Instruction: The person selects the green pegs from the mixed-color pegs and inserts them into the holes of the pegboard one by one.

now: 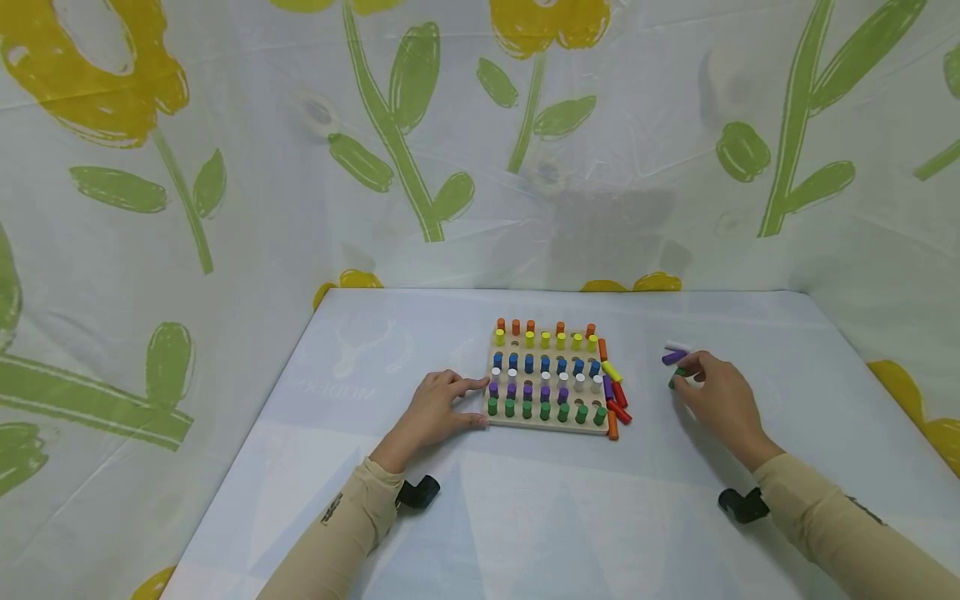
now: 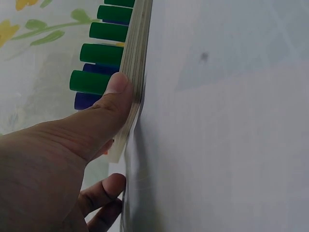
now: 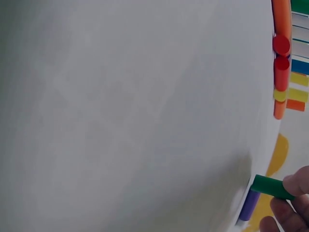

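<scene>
A light wooden pegboard lies on the table with upright rows of orange, yellow, blue, white, purple and green pegs; some holes are bare. My left hand touches its front left corner, the thumb against the edge and the forefinger extended along the left side. To the right of the board, my right hand pinches a green peg between thumb and fingers. The green peg is tilted, close to a purple peg and a white peg that lie on the table.
Loose red, yellow, purple and orange pegs lie along the board's right side. A pale cloth covers the table. Behind it hangs a flower-patterned curtain. Black wrist mounts stick out by both sleeves.
</scene>
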`<state>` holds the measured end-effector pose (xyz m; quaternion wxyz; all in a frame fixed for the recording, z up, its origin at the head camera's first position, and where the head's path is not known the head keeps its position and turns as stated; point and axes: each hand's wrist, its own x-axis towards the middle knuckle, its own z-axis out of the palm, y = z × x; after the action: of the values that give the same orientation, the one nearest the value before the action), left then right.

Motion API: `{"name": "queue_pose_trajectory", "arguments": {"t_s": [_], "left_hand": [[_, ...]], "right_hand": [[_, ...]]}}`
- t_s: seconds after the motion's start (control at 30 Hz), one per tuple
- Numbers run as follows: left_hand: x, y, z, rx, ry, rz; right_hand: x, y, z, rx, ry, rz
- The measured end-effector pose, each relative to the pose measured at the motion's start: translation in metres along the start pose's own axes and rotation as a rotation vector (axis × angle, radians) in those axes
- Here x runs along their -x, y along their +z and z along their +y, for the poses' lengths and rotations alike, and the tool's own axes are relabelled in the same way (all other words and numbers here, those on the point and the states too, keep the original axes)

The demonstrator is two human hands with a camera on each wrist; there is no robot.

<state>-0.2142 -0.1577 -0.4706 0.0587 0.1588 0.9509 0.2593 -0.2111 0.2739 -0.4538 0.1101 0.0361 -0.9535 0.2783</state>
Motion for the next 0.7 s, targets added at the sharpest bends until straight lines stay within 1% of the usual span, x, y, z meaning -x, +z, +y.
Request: {"name": "queue_pose_trajectory", "arguments": {"t_s": [0.27,0.5,0.7], "left_hand": [[0.0002,-0.0004,0.0009,0.000,-0.002,0.001],[0.0001,-0.0002,0.0014,0.000,-0.011,-0.003],[-0.0003,0.0009,-0.0001,-0.003,-0.011,-0.002]], "right_hand": [[0.0022,0.0025,0.0003,0.012,-0.031,0.014],[0.0041,0.0037,-0.0041,0.013,-0.030,0.004],[0.0056,0.0051,-0.0088,0.007,-0.055,0.005]]}}
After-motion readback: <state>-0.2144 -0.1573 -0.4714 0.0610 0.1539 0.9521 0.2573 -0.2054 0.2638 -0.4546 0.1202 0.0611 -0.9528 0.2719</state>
